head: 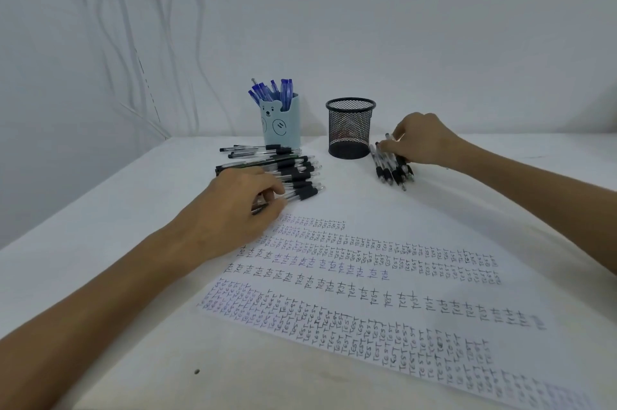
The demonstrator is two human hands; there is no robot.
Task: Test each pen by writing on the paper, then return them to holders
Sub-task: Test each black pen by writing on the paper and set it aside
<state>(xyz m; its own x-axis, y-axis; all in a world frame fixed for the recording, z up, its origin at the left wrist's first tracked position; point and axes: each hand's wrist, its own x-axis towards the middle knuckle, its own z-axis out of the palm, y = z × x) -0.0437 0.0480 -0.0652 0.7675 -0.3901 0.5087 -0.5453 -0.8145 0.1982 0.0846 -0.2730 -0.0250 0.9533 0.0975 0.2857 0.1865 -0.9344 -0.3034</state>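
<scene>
Left hand (pixel 240 206) curls round a pen (pixel 258 209) at the pile (pixel 295 172). Right hand (pixel 424 139) grips a bunch (pixel 389 171) beside the mesh holder (pixel 350 129).

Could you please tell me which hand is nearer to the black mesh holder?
Right. The right hand is just to the right of the black mesh holder, on a small bunch of pens; the left hand is farther, front-left of it, on the larger pen pile.
</scene>
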